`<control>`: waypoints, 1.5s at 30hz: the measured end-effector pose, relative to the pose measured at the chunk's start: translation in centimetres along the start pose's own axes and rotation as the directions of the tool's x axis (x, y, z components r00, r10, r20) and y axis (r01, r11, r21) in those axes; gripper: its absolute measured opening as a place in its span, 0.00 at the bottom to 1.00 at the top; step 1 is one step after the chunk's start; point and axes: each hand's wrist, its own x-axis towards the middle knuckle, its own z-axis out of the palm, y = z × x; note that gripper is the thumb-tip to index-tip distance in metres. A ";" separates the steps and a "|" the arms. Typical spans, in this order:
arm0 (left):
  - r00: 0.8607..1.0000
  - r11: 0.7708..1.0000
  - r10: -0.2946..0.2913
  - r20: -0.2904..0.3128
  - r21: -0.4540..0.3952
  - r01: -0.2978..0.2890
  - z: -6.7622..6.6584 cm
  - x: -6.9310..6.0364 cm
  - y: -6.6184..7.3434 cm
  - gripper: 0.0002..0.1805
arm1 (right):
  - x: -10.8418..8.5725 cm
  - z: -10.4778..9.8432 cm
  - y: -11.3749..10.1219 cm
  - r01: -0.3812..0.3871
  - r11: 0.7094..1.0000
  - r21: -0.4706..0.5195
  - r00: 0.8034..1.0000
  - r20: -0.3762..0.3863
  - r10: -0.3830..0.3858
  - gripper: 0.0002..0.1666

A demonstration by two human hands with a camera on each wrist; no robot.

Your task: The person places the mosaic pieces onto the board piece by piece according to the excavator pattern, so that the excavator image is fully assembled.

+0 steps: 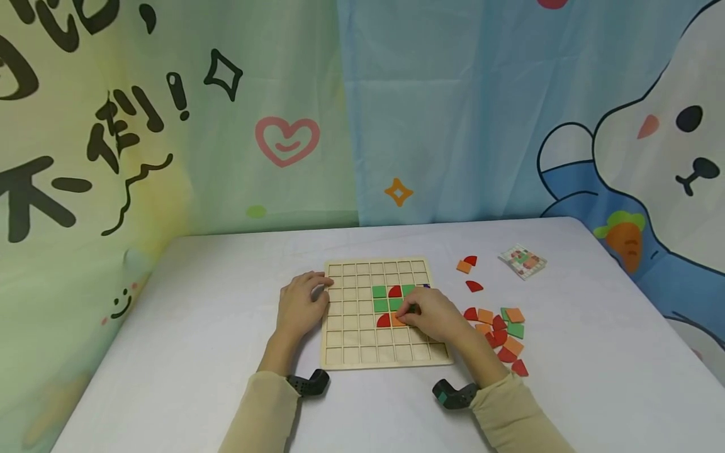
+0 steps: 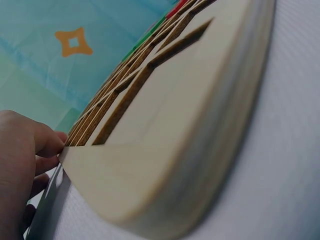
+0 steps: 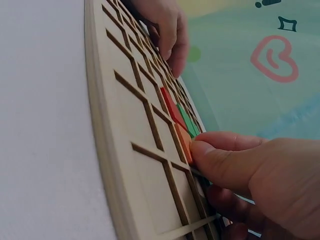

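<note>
A wooden grid board (image 1: 349, 340) lies on the table with green square tiles (image 1: 380, 306), red quarter-round tiles (image 1: 383, 321) and an orange square tile (image 1: 398, 319) in its middle cells. My right hand (image 1: 433, 314) is over the board's right half. Its thumb and index finger pinch the edge of the orange tile (image 3: 183, 142) at its cell, beside a red tile. My left hand (image 1: 303, 305) rests with relaxed fingers at the board's upper left edge; in the left wrist view its fingertips touch that edge. A dark blue piece (image 1: 426, 285) shows partly behind my right hand.
Loose red, orange and green tiles (image 1: 500, 338) lie scattered right of the board. Farther back are another orange tile (image 1: 464, 267) and red pieces. A patterned card (image 1: 522, 262) lies at the back right. Printed curtains (image 1: 272, 189) hang behind the white table (image 1: 215, 314).
</note>
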 end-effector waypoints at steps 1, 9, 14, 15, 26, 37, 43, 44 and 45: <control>1.000 1.000 0.000 -0.002 0.000 0.000 0.0 0.0 0.0 0.14 | 0.0 0.0 0.0 0.010 1.000 -0.002 1.000 0.000 -0.010 0.01; 1.000 1.000 0.002 -0.009 -0.015 -0.002 -0.1 -0.1 0.1 0.13 | -0.4 -2.6 1.0 0.013 0.998 0.064 0.998 0.059 -0.017 0.06; 1.000 1.000 0.005 -0.013 -0.022 -0.005 -0.1 -0.1 0.1 0.13 | -1.9 -6.6 3.9 -0.149 0.989 0.010 0.986 0.072 0.148 0.12; 1.000 1.000 0.006 -0.014 -0.021 -0.006 -0.1 -0.1 0.1 0.13 | -2.2 -7.2 4.6 -0.186 0.982 -0.005 0.979 0.082 0.186 0.13; 1.000 1.000 0.008 -0.018 -0.014 -0.009 0.0 -0.1 0.0 0.13 | -5.0 -10.1 9.7 -0.345 0.935 -0.084 0.913 0.199 0.355 0.24; 1.000 1.000 0.008 -0.007 -0.026 -0.008 0.0 -0.1 0.0 0.13 | -4.6 -9.7 9.0 -0.345 0.930 -0.124 0.903 0.228 0.365 0.19; 1.000 1.000 0.016 -0.012 -0.019 -0.016 0.1 -0.1 0.0 0.13 | -4.3 -9.5 8.5 -0.378 0.920 -0.104 0.891 0.228 0.392 0.15; 1.000 1.000 0.017 -0.013 -0.020 -0.017 0.1 -0.1 0.0 0.13 | -4.3 -9.4 8.5 -0.385 0.917 -0.103 0.889 0.226 0.399 0.14; 1.000 1.000 0.017 -0.013 -0.019 -0.017 0.1 0.0 0.0 0.13 | -4.2 -9.3 8.4 -0.396 0.913 -0.099 0.885 0.225 0.408 0.12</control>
